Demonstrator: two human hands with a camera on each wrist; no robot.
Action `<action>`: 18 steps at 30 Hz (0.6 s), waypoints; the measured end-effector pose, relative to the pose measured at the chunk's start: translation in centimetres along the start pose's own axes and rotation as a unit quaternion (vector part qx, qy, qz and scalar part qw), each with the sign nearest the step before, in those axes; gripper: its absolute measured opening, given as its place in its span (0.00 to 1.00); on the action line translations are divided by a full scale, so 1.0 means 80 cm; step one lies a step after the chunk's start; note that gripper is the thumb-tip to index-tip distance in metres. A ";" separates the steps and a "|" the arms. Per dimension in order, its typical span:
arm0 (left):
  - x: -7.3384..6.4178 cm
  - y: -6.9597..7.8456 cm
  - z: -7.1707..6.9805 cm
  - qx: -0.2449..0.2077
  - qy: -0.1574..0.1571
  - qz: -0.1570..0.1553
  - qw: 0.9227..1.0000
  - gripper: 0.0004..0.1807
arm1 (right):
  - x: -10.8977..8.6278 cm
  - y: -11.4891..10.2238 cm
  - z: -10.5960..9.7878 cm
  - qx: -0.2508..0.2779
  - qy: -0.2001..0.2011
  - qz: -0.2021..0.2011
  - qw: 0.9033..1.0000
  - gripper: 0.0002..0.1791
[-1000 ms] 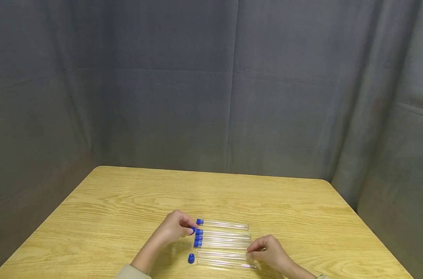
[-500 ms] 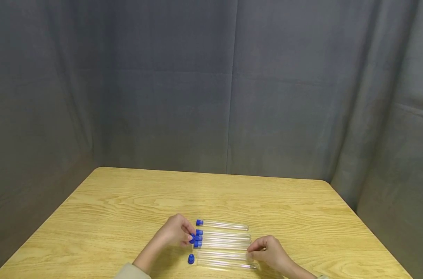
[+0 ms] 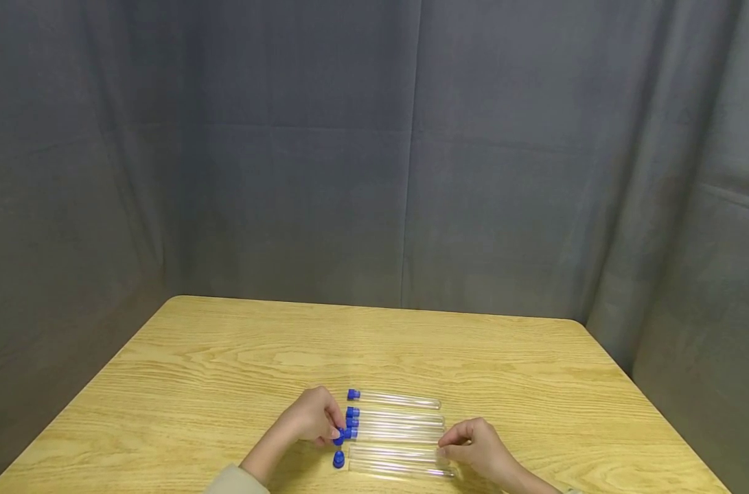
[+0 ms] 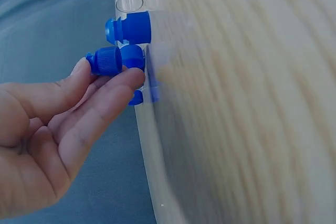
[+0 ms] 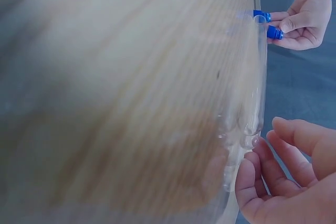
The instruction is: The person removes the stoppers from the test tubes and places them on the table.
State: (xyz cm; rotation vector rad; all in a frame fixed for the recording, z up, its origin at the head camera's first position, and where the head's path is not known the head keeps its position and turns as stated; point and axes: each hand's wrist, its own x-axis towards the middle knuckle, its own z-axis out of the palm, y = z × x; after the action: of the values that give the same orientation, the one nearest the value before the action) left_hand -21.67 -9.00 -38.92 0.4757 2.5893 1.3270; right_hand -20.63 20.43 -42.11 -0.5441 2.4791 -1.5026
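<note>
In the head view several clear test tubes lie side by side, mouths to the left. My left hand (image 3: 311, 416) pinches a blue test tube cap (image 4: 107, 60) between thumb and fingers, close to the capped tubes' left ends. Three capped tubes (image 3: 401, 425) lie together, and a single capped tube (image 3: 399, 399) sits farther back. Nearest me are two uncapped tubes (image 3: 394, 453). A loose blue cap (image 3: 339, 460) stands left of their mouths. My right hand (image 3: 476, 446) has fingertips against an uncapped tube's rounded end; in the right wrist view its thumb looks apart from the glass.
The wooden table (image 3: 287, 336) reaches back and to both sides around the tubes. Grey curtains (image 3: 300, 171) hang behind and beside it.
My left hand has moved toward me along the row of capped ends, carrying the blue cap. My right hand stays where it was.
</note>
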 end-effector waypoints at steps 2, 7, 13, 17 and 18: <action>0.000 0.000 0.000 -0.001 -0.004 0.003 1.000 0.07 | 0.000 0.000 0.000 0.000 -0.001 -0.001 1.000 0.07; 0.002 -0.002 0.002 0.019 -0.010 0.004 1.000 0.09 | 0.000 0.000 0.000 0.001 -0.002 0.000 1.000 0.07; 0.005 -0.001 0.005 0.049 -0.017 0.003 0.999 0.10 | 0.001 0.002 0.000 0.004 -0.003 0.003 1.000 0.07; 0.005 0.000 0.006 0.055 -0.019 -0.001 0.998 0.10 | 0.001 0.004 0.000 0.006 -0.004 0.005 1.000 0.07; 0.006 0.000 0.006 0.056 -0.019 -0.002 0.998 0.10 | 0.001 0.003 0.000 0.007 -0.005 0.006 1.000 0.07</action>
State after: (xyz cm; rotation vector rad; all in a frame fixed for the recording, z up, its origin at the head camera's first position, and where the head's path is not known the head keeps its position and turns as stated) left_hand -21.92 -8.45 -39.20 0.5094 2.6406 1.1650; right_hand -20.77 20.47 -42.38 -0.5318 2.4587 -1.5080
